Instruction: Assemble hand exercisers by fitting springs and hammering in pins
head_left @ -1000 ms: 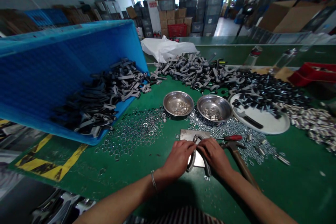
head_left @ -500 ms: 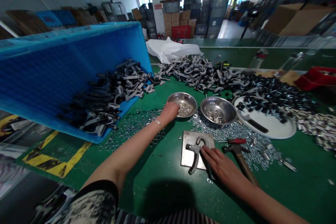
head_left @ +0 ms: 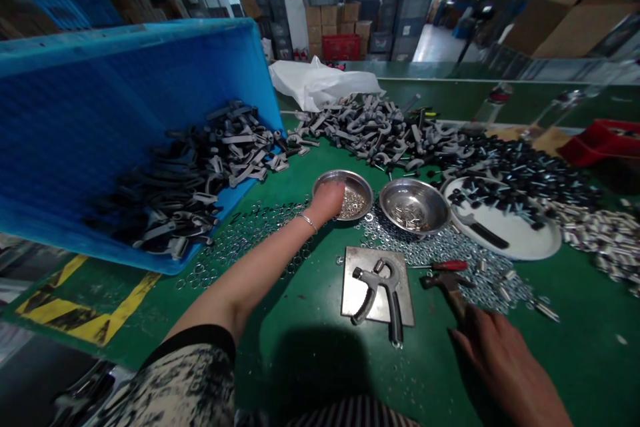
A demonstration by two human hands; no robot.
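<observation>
My left hand (head_left: 327, 199) reaches into the left steel bowl (head_left: 325, 180), its fingers curled down among the small silvery parts (head_left: 354, 202) inside. My right hand (head_left: 500, 360) lies near the table's front edge over the wooden handle of a hammer (head_left: 443, 282), fingers closed along it. Between my hands a grey hand-grip tool (head_left: 377, 283) with a black handle rests untouched on a square steel plate (head_left: 357, 303). A second steel bowl (head_left: 437, 203) stands to the right of the first.
A tilted blue crate (head_left: 100, 100) of grey and black parts fills the left. Loose washers (head_left: 245, 240) lie scattered. Grey parts (head_left: 370, 127), black parts (head_left: 525, 173), silver sleeves (head_left: 600, 237), a white plate (head_left: 515, 237), a red screwdriver (head_left: 447, 265), a red tray (head_left: 605, 137).
My left hand left the hand-grip tool and went up into the left bowl. My right hand let go of the tool and moved right and down onto the hammer handle.
</observation>
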